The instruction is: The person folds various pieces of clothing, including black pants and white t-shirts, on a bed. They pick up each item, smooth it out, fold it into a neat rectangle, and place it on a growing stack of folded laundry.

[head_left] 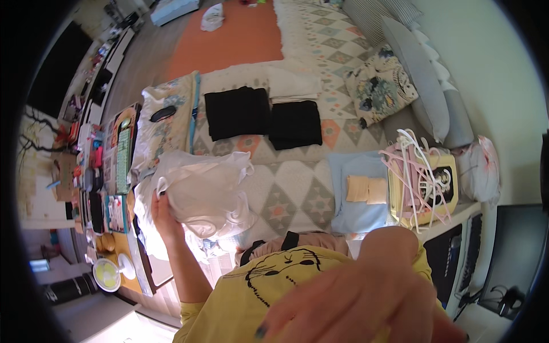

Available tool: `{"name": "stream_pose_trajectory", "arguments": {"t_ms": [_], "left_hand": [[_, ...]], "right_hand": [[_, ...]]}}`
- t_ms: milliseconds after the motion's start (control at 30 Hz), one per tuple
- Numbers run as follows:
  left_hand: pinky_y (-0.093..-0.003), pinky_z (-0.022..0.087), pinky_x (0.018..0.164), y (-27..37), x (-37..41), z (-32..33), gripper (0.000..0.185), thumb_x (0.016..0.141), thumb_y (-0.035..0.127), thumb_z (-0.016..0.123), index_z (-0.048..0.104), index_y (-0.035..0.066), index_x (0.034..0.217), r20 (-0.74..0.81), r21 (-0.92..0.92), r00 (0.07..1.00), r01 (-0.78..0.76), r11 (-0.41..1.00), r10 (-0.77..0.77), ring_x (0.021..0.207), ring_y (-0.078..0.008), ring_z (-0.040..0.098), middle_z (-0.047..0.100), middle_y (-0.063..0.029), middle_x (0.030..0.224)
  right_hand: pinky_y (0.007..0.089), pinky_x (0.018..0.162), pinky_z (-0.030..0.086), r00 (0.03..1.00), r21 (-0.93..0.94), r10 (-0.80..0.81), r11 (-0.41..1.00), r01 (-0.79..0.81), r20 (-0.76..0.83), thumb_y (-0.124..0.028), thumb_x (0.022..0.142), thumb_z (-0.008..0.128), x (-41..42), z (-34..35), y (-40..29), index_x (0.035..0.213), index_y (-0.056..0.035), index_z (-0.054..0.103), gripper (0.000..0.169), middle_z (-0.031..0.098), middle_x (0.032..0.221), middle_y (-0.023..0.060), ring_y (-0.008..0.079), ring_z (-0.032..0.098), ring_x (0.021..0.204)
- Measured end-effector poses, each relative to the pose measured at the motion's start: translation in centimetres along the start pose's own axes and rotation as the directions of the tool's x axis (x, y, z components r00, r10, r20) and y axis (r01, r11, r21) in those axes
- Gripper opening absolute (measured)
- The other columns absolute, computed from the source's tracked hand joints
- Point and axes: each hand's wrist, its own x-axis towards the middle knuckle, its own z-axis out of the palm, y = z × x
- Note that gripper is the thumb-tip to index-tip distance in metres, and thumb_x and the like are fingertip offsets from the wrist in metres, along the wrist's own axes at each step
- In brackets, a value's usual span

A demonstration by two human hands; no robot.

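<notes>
My left hand (166, 216) grips the edge of a white sleeveless garment (197, 193), thin and crumpled, spread over the left part of the sofa seat. My right hand (356, 296) is raised close to the camera in front of my yellow printed shirt (240, 291). It is blurred, its fingers look apart, and no object shows in it. Two folded black garments (238, 113) (296, 124) lie beyond the white one. On the right, a folded light-blue garment (356, 214) carries small folded beige pieces (366, 189).
White and pink hangers (418, 180) are piled on a yellow box (452, 163) at the right. Folded white cloth (294, 83) lies behind the black garments. Cushions (416, 77) line the wall. A table with a green keyboard (123, 160) and a small fan (107, 274) stand at the left.
</notes>
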Motion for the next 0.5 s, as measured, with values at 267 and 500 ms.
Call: {"name": "stream_pose_trajectory", "arguments": {"t_ms": [267,500], "left_hand": [[-0.0200,0.036,0.074,0.9,-2.4,0.6,0.024,0.080,0.008,0.042,0.047,-0.003,0.102,-0.035,0.008,0.999,-0.024,1.000,0.024,0.082,-0.0085,0.047,0.052,-0.0042,0.092],[-0.0167,0.035,0.067,1.0,-2.6,1.6,0.024,0.080,0.007,0.044,0.047,-0.003,0.101,-0.081,-0.010,0.997,-0.017,1.000,0.016,0.075,-0.0046,0.044,0.050,0.0008,0.084]], "right_hand": [[0.0339,0.061,0.040,0.962,0.219,0.154,0.954,-0.204,0.227,-0.033,0.078,0.029,-0.1,3.5,2.7,0.087,0.0001,0.051,0.041,0.050,0.080,0.0164,0.0247,0.049,0.066],[0.0333,0.071,0.037,0.876,0.114,0.272,0.933,-0.341,0.399,-0.021,0.070,0.045,0.2,1.8,2.1,0.093,-0.0015,0.049,0.031,0.049,0.088,0.0138,0.0246,0.048,0.077]]}}
